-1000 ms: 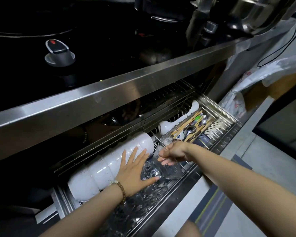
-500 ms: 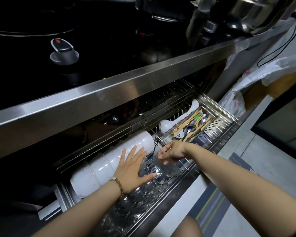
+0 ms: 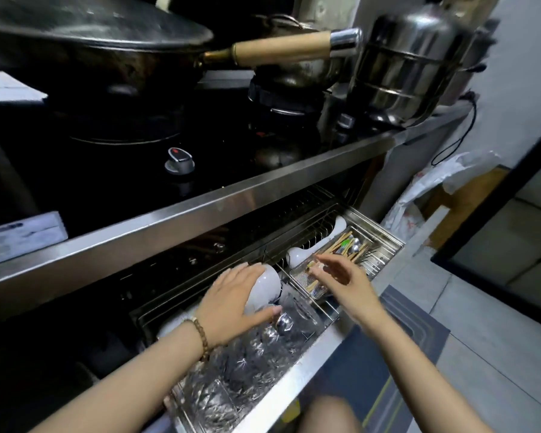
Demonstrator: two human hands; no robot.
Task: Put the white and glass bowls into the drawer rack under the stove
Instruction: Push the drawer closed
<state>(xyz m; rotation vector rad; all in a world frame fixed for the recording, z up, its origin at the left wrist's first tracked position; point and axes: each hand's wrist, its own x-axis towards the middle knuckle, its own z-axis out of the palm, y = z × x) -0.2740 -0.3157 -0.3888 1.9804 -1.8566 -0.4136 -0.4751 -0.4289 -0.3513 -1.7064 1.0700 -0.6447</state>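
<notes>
Under the stove edge, the drawer rack (image 3: 391,242) stands pulled out, with the wok (image 3: 91,42) and knob (image 3: 179,157) above it at the left. The left hand (image 3: 231,295), a bracelet (image 3: 200,335) on its wrist, lies flat with straight fingers on the white bowls (image 3: 267,284), which stand on edge in the rack's back row, while the glass bowls (image 3: 247,364) lie stacked on their sides in the front row by its thumb. Further right, the right hand (image 3: 341,276) hovers loose and empty over the cutlery basket (image 3: 302,278), and a steel pot (image 3: 409,57) sits on the counter above.
</notes>
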